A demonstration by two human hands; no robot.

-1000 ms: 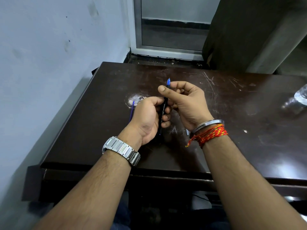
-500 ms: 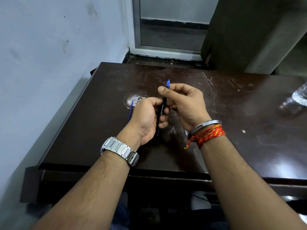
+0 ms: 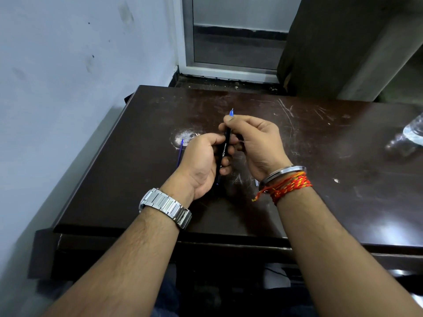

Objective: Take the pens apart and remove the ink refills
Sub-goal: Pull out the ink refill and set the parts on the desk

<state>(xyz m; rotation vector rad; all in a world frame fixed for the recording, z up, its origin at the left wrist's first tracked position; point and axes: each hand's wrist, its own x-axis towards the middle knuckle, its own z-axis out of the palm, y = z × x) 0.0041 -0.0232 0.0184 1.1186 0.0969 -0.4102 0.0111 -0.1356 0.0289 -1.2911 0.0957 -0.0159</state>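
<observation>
A black pen (image 3: 223,154) with white lettering stands almost upright above the dark table (image 3: 128,179), held between both hands. My left hand (image 3: 201,163) wraps its lower barrel. My right hand (image 3: 256,143) pinches the upper end, thumb and fingers just below the blue tip (image 3: 231,112) that sticks out above them. A thin blue ink refill (image 3: 180,153) lies on the table just left of my left hand, partly hidden behind it.
A wall runs close along the table's left edge. A clear plastic object (image 3: 412,133) sits at the table's far right edge. A small pale piece (image 3: 256,183) lies on the table under my right wrist. A door frame and curtain stand behind the table.
Both hands keep their hold on the pen in the same spot. My right thumb has slid slightly along the upper end; the blue tip still shows above it.
</observation>
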